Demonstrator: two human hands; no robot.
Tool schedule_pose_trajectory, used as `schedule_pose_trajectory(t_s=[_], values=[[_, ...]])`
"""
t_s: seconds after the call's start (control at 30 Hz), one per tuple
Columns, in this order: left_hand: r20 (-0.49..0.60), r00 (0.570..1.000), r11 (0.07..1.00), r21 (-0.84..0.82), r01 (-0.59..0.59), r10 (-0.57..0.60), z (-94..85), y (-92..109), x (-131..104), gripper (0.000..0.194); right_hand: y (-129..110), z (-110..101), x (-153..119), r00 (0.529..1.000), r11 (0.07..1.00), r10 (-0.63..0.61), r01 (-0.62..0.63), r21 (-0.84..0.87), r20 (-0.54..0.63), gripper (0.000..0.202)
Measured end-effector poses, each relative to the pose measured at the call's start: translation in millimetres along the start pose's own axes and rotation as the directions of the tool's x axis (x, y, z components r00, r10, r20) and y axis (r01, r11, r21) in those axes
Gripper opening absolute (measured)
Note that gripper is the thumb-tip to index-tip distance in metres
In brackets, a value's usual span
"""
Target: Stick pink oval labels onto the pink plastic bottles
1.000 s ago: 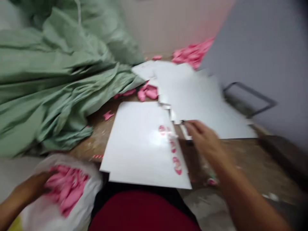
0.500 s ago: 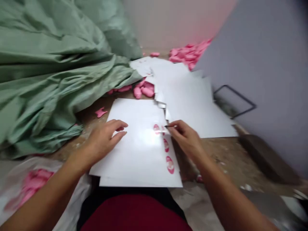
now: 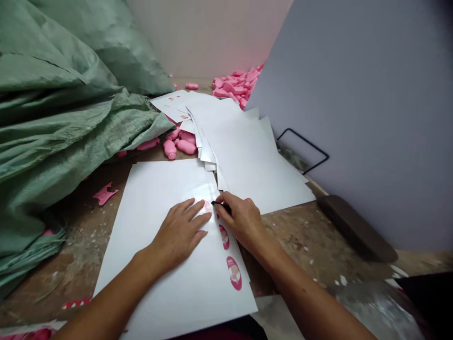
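Observation:
A stack of white sheets [image 3: 201, 293] lies in front of me. Along its right edge run oval pink stickers [image 3: 234, 274] with a small picture on each. My left hand [image 3: 179, 231] rests flat on the top sheet, fingers stretched out, their tips beside a pale pink sticker [image 3: 206, 206]. Close by, my right hand [image 3: 242, 217] pinches a small black pointed tool [image 3: 221, 206] at the sheet's right edge. Its tip points left, towards that sticker; its exact kind is hidden by the fingers.
More white sheets [image 3: 255, 160] fan out beyond my right hand. Pink bottle-shaped pieces [image 3: 186, 144] lie behind the stack, with a larger pink heap [image 3: 235, 87] farther back. Green sacking [image 3: 71, 127] fills the left. A grey panel [image 3: 347, 118] with a black wire loop [image 3: 307, 146] stands right.
My left hand has moved right and come down flat on the sheet, near my right hand. The view has shifted, so the stack appears closer and farther left. The right hand still pinches the tool.

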State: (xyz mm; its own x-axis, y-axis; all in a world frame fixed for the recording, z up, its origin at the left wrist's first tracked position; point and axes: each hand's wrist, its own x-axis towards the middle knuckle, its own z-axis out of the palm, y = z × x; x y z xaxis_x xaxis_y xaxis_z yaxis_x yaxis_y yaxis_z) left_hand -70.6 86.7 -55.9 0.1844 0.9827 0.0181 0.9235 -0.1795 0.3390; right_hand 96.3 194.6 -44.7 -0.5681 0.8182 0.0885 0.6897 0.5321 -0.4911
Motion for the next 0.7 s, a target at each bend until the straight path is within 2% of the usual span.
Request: schedule_pose_trajectory(t_s=[0.33, 0.47, 0.57, 0.7], values=[[0.056, 0.997, 0.998, -0.035, 0.052, -0.05, 0.7, 3.6, 2.1, 0.041, 1.9, 4.4, 2.2, 1.0, 1.0, -0.004, 0.004, -0.014, -0.023, 0.013], [0.093, 0.993, 0.995, -0.065, 0.078, -0.072, -4.4, 5.3, 3.1, 0.04, 3.9, 2.4, 4.7, 0.999, 0.993, 0.045, -0.047, 0.106, 0.025, 0.012], [0.084, 0.992, 0.99, -0.099, 0.098, -0.09, -4.9, 4.9, 2.8, 0.041, 6.3, 1.1, 4.2, 0.996, 0.973, 0.07, -0.081, 0.216, 0.058, 0.012], [0.028, 0.994, 0.983, -0.146, 0.111, -0.108, 1.2, 2.0, 0.5, 0.051, 6.8, 3.6, -0.3, 0.997, 0.983, 0.08, -0.082, 0.166, 0.021, 0.02]])
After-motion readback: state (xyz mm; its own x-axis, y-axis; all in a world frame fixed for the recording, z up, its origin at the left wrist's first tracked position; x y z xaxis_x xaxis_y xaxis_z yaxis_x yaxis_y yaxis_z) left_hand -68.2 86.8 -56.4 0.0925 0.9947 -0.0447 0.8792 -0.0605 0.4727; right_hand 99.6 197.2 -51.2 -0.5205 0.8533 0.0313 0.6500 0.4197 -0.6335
